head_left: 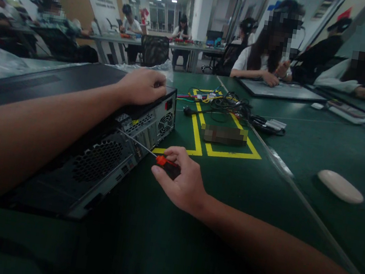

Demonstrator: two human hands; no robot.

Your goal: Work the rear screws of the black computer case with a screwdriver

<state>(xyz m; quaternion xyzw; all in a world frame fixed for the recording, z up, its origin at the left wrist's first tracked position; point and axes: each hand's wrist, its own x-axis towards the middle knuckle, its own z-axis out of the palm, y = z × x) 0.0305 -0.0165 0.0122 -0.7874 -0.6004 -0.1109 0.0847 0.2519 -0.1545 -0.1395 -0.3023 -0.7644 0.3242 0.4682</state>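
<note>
A black desktop computer case (75, 139) lies on its side on the green table (159, 243), its rear panel with fan grilles facing me. My left hand (144, 86) rests on the case's top far corner, fingers curled over the edge. My right hand (181, 180) is closed on a screwdriver (152, 153) with an orange and black handle. Its thin shaft points left, with the tip against the rear panel near the top edge.
A yellow taped rectangle (225, 150) marks the table beyond my right hand, with a tangle of cables (228, 103) behind it. A white oval object (340, 185) lies at the right. Other people sit working at the far side and at neighbouring tables.
</note>
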